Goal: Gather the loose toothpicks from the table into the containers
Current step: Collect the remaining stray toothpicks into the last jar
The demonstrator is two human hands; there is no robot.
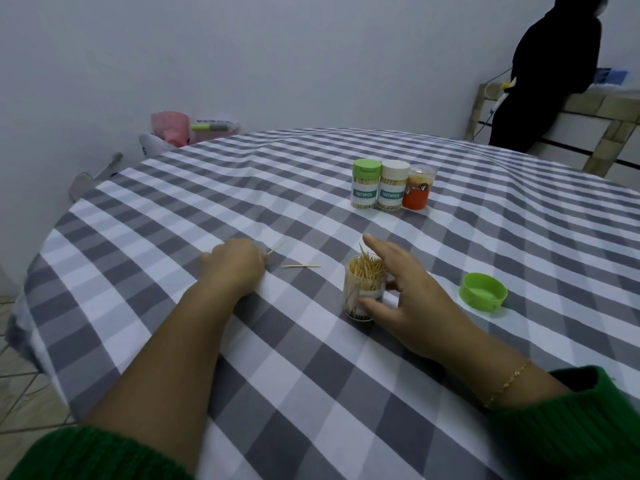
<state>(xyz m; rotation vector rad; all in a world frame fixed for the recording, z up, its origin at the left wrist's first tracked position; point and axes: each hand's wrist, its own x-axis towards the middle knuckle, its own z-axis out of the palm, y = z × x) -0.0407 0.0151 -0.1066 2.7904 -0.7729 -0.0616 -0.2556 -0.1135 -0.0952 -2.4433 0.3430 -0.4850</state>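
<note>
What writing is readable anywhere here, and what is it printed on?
"TOOTHPICK": teal label of the green-lidded container.
"TOOTHPICK": teal label of the white-lidded container.
Red container: a dark emblem, too blurred to read.
Open container held by the right hand: label hidden by fingers.

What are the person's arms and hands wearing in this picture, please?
Both arms have thick green knitted sleeves, ribbed at the cuff and pushed up, leaving the forearms bare. The left hand wears nothing visible. Near the right hand, a thin gold chain bracelet circles the wrist. No gloves, rings or watch show.
</note>
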